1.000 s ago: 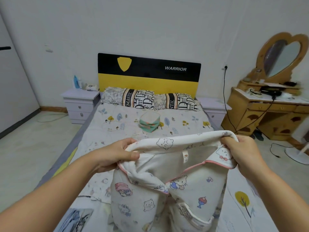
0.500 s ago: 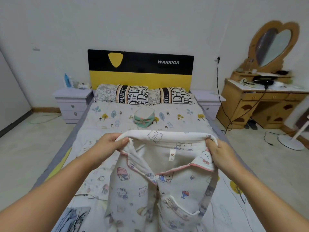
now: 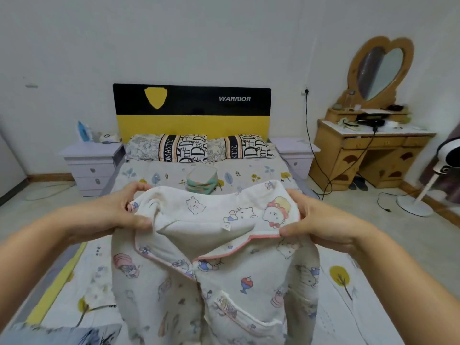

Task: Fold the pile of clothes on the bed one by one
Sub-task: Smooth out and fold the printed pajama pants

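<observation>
The bed (image 3: 251,171), spread with a leaf-print sheet, carried two lettered pillows (image 3: 199,148) at its head, a folded green-trimmed garment (image 3: 201,181) mid-bed, and perhaps blue clothing (image 3: 74,336) at the near corner.

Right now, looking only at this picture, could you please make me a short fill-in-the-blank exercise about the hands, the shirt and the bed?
1. Both hands, the left hand and the right hand, hold the shirt at its ____.
2. The word on the headboard reads ____.
3. The folded cloth lies on the bed in front of the two ____.
4. The mirror has the shape of a ____.

Missing words: collar; WARRIOR; pillows; heart
</observation>
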`<control>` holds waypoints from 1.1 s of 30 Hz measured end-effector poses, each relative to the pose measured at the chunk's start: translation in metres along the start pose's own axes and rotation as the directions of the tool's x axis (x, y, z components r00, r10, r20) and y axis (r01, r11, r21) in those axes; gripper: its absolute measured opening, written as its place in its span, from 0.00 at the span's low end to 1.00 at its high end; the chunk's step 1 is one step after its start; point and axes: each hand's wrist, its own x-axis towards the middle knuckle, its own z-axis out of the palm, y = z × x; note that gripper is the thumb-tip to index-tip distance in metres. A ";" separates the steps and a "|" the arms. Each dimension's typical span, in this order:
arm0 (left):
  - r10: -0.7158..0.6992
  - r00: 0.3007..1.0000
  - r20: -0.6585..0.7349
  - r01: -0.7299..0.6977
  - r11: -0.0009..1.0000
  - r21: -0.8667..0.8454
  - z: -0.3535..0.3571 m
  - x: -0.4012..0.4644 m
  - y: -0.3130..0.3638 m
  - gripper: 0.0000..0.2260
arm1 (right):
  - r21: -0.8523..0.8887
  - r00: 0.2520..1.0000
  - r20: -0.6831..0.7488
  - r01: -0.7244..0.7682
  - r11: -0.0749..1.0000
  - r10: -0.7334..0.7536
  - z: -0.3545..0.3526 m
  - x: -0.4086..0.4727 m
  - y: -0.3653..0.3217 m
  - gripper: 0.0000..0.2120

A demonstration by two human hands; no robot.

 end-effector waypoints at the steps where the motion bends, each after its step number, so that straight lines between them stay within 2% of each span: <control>1: 0.020 0.998 0.068 -0.021 1.000 0.018 -0.004 -0.008 0.007 0.43 | -0.056 0.999 -0.038 0.035 0.998 -0.037 0.000 -0.005 -0.004 0.28; 3: 0.082 0.991 0.103 -0.095 0.986 0.136 -0.007 -0.021 0.023 0.36 | -0.123 0.991 -0.081 0.093 0.988 -0.103 0.000 -0.015 -0.015 0.22; 5: 0.150 0.986 0.075 -0.164 0.950 0.264 -0.006 -0.033 0.042 0.32 | -0.165 0.984 -0.085 0.139 0.976 -0.155 0.000 -0.028 -0.031 0.15; 6: 0.193 0.980 0.053 -0.200 0.937 0.287 -0.004 -0.039 0.052 0.30 | -0.193 0.982 -0.081 0.151 0.969 -0.169 -0.001 -0.035 -0.040 0.14; 8: 0.302 0.953 0.001 -0.288 0.908 0.304 0.005 -0.052 0.074 0.27 | -0.228 0.974 -0.089 0.183 0.956 -0.208 -0.001 -0.047 -0.062 0.23; 9: 0.361 0.931 -0.059 -0.329 0.896 0.298 0.010 -0.057 0.086 0.22 | -0.225 0.965 -0.105 0.213 0.951 -0.241 -0.001 -0.053 -0.074 0.25; 11: 0.463 0.859 -0.217 -0.395 0.871 0.293 0.014 -0.065 0.104 0.08 | -0.187 0.941 -0.159 0.269 0.945 -0.299 -0.001 -0.064 -0.096 0.20; 13: 0.524 0.803 -0.283 -0.452 0.846 0.284 0.013 -0.066 0.112 0.06 | -0.147 0.916 -0.215 0.314 0.938 -0.340 -0.002 -0.068 -0.113 0.16; 14: 0.527 0.801 -0.283 -0.465 0.846 0.260 0.015 -0.065 0.113 0.09 | -0.133 0.909 -0.231 0.324 0.937 -0.348 -0.005 -0.067 -0.117 0.14; 16: 0.480 0.834 -0.272 -0.439 0.876 0.202 0.015 -0.055 0.101 0.25 | -0.115 0.918 -0.244 0.292 0.949 -0.312 -0.010 -0.057 -0.113 0.14; 17: 0.431 0.859 -0.277 -0.389 0.900 0.195 0.016 -0.046 0.089 0.28 | -0.112 0.930 -0.249 0.249 0.962 -0.270 -0.013 -0.048 -0.106 0.14; 20: 0.222 0.949 -0.223 -0.194 0.971 0.141 0.030 -0.009 0.037 0.27 | -0.124 0.959 -0.264 0.069 0.990 -0.100 -0.020 -0.010 -0.055 0.10; 22: 0.053 0.982 -0.183 -0.029 0.991 0.132 0.041 0.015 -0.010 0.22 | -0.172 0.959 -0.282 -0.033 0.985 -0.017 -0.019 0.016 -0.004 0.08; 24: -0.146 0.984 -0.107 0.160 0.977 0.143 0.050 0.035 -0.059 0.19 | -0.237 0.949 -0.313 -0.109 0.965 0.031 -0.015 0.040 0.051 0.06; 26: -0.321 0.946 -0.041 0.323 0.930 0.173 0.057 0.051 -0.101 0.23 | -0.257 0.934 -0.351 -0.167 0.952 0.069 -0.010 0.059 0.101 0.05; 28: -0.375 0.926 -0.054 0.379 0.912 0.157 0.061 0.068 -0.134 0.23 | -0.246 0.918 -0.385 -0.201 0.948 0.094 -0.007 0.076 0.139 0.04; 31: -0.351 0.925 -0.149 0.367 0.925 0.099 0.067 0.094 -0.172 0.09 | -0.230 0.898 -0.427 -0.220 0.948 0.105 -0.004 0.097 0.179 0.04; 33: -0.318 0.924 -0.214 0.348 0.929 0.124 0.070 0.112 -0.191 0.07 | -0.236 0.888 -0.452 -0.216 0.947 0.090 -0.002 0.112 0.197 0.05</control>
